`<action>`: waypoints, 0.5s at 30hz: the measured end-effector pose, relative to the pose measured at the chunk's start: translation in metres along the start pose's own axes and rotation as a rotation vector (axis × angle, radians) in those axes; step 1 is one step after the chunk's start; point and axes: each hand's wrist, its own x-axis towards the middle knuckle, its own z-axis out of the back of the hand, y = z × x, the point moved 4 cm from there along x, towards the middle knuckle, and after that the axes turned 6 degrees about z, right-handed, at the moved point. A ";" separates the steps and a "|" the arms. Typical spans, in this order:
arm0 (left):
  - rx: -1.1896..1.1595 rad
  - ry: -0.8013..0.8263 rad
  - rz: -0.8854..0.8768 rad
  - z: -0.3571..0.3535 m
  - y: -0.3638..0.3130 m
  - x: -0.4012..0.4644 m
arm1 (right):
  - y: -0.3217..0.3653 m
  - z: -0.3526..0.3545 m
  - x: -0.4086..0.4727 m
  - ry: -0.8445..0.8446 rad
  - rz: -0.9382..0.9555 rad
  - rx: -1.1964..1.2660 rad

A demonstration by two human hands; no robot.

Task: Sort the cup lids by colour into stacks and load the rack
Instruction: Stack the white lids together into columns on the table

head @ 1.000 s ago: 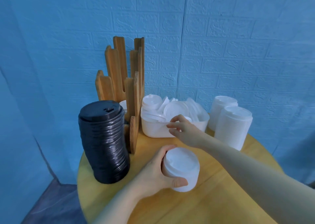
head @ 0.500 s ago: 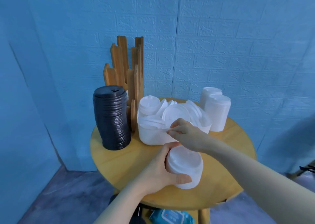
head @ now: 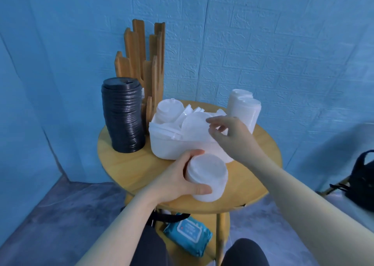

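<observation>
My left hand (head: 176, 181) grips a short stack of white lids (head: 208, 176) standing on the round wooden table (head: 123, 164) near its front. My right hand (head: 230, 133) is over the white bin (head: 168, 147) of loose white lids, its thumb and fingers pinching the edge of a white lid (head: 195, 127) in the bin. A tall stack of black lids (head: 123, 116) stands at the left. The wooden rack (head: 141, 49) rises behind it, with something white low inside. Two tall stacks of white lids (head: 245, 109) stand at the back right.
A blue pack of wet wipes (head: 188, 233) lies on the shelf under the table. A black bag (head: 362, 180) sits on a chair at the right. A blue brick-pattern wall closes off the back. My knees show at the bottom.
My right hand has moved from the bin's front rim up over the loose lids and closed on one. The view has pulled back. My left hand keeps its grip on the short white stack.
</observation>
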 end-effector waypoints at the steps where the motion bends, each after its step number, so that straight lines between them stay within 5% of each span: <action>1: 0.000 0.002 -0.001 -0.001 -0.001 -0.001 | -0.012 0.008 0.000 -0.083 -0.032 -0.054; 9: -0.031 -0.008 0.009 -0.012 -0.003 0.002 | -0.055 0.000 0.006 -0.004 -0.261 0.014; 15: -0.078 -0.031 -0.003 -0.019 -0.005 0.006 | -0.067 0.014 0.002 -0.234 -0.264 0.160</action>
